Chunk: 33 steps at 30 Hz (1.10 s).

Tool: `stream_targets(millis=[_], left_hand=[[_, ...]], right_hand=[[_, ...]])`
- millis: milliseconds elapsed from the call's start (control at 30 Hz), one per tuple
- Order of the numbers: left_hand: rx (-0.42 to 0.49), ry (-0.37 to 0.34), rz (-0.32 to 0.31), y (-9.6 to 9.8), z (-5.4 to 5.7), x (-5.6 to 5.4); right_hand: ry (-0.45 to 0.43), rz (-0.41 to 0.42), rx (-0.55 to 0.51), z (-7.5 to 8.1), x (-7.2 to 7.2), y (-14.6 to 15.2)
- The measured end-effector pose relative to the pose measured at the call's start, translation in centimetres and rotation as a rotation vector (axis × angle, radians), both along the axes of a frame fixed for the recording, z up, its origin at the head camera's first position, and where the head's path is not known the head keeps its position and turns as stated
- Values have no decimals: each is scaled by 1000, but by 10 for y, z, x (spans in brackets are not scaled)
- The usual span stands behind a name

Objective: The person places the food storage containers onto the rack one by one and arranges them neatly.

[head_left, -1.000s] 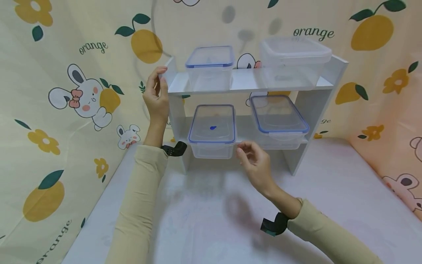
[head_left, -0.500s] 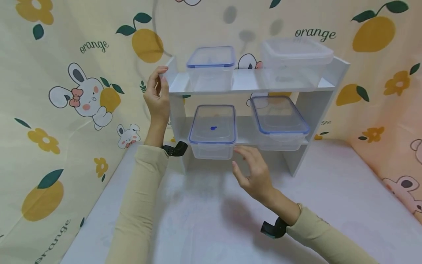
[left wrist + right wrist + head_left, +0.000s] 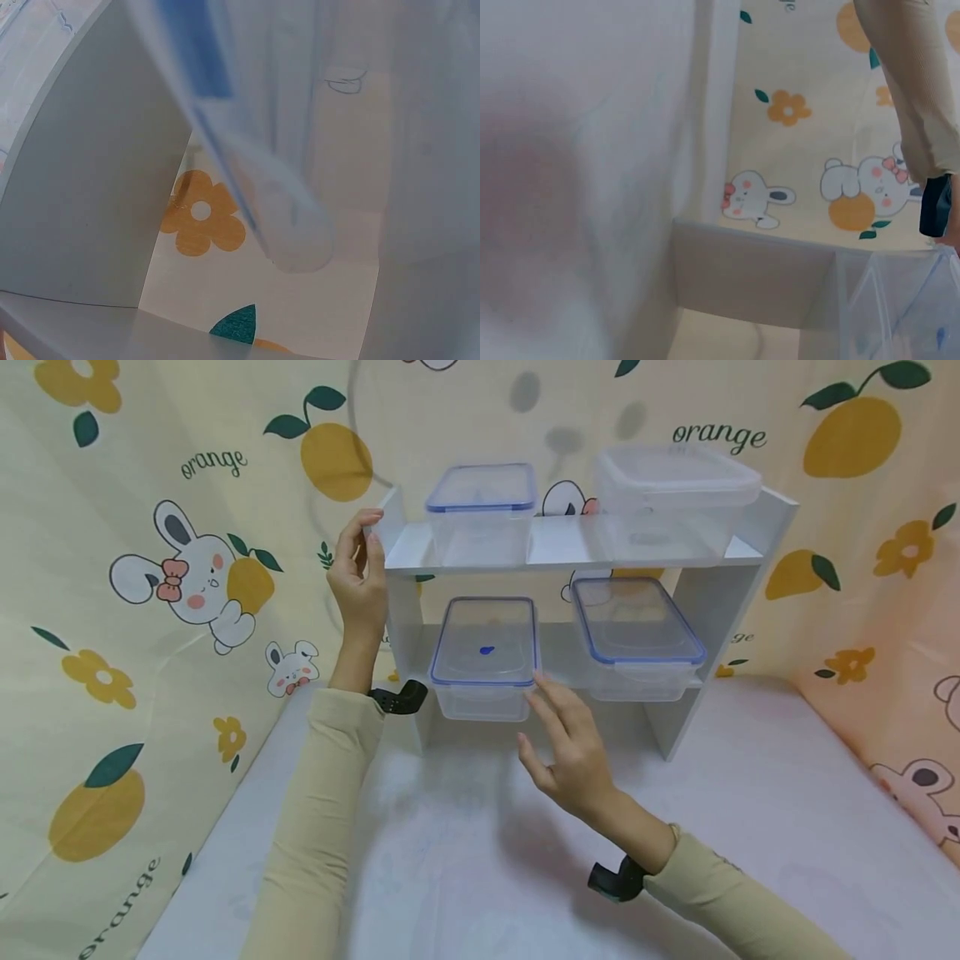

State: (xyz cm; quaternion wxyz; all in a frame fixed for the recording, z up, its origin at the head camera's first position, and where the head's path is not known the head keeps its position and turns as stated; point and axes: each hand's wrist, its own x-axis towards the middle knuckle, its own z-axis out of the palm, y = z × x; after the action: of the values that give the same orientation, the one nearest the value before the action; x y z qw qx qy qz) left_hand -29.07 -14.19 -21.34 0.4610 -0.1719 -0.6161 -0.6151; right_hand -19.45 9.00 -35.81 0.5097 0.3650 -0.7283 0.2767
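My left hand (image 3: 358,564) is raised at the upper left corner of the white shelf unit (image 3: 465,560), its bent fingers resting on the side panel. My right hand (image 3: 570,747) has its fingers spread, with the fingertips right at the front right corner of a clear plastic food container (image 3: 483,703). That container has a blue-rimmed lid bearing a small blue mark, and its front overhangs the middle shelf. To its right sits another container (image 3: 645,681) with a blue-rimmed lid. Neither hand shows in its own wrist view.
On the top shelf stand a blue-rimmed container (image 3: 480,539) and a larger, clear-lidded container (image 3: 667,527). White cloth (image 3: 450,860) covers the table below. Behind hangs a printed backdrop (image 3: 225,693). A blurred container edge (image 3: 300,240) crosses the left wrist view.
My right hand has uncurled its fingers, dipped slightly, then moved up and left against the container's front right corner. My left hand and the containers have stayed in place.
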Motion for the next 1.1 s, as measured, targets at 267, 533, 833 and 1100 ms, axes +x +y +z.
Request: stream_targets(millis=[267,533,833,1100], left_hand=[[0,11,-3,-1,-2,-4],[-6,15,-9,-2,-2,-4],[-26,-5,3,0,1,1],[-25,20,5,-2,-2,-4]], right_hand=[[-53,-46,70,-5,-5,-3],[-78,-50,100,-9,-10,-7],[-82,-58,113,-8,-11,-8],[-88,-89,135,-8,-11,-11]])
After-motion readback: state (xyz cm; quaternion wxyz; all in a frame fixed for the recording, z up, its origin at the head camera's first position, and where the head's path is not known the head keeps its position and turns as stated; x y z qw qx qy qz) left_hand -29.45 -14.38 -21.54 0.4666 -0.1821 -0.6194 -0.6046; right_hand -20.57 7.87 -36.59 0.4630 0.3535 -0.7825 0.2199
